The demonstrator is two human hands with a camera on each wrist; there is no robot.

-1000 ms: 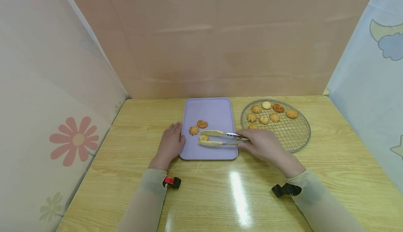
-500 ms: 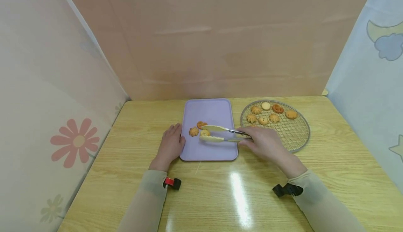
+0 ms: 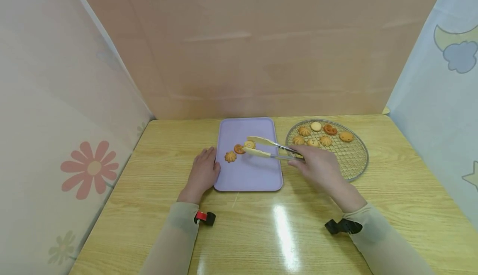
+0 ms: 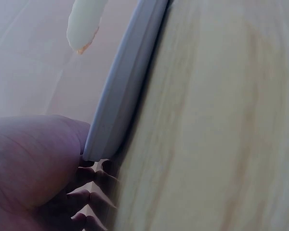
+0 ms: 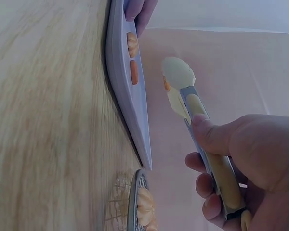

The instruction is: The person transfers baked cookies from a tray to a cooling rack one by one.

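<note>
My right hand (image 3: 317, 163) grips metal tongs (image 5: 216, 163) with cream-coloured tips. Between those tips is a round pale-yellow cookie (image 3: 249, 145), held raised over the lilac tray (image 3: 254, 179); in the right wrist view only a sliver of the cookie (image 5: 165, 83) shows. A small pretzel (image 3: 239, 149) and a flower-shaped cookie (image 3: 230, 156) lie on the tray. My left hand (image 3: 202, 171) rests on the table at the tray's left side, fingers pointing forward. Its thumb touches the tray's rim, as the left wrist view also shows.
Right of the tray stands a round wire rack (image 3: 351, 163) with several cookies and another pretzel (image 3: 330, 129) on it. A pinkish-brown backdrop (image 3: 257, 51) rises at the table's back edge, with pale cloth walls (image 3: 37, 80) on both sides.
The tongs have moved away from me and slightly right, carrying the round cookie from the tray's nearer part to beyond the pretzel's right side. My left hand keeps its place.
</note>
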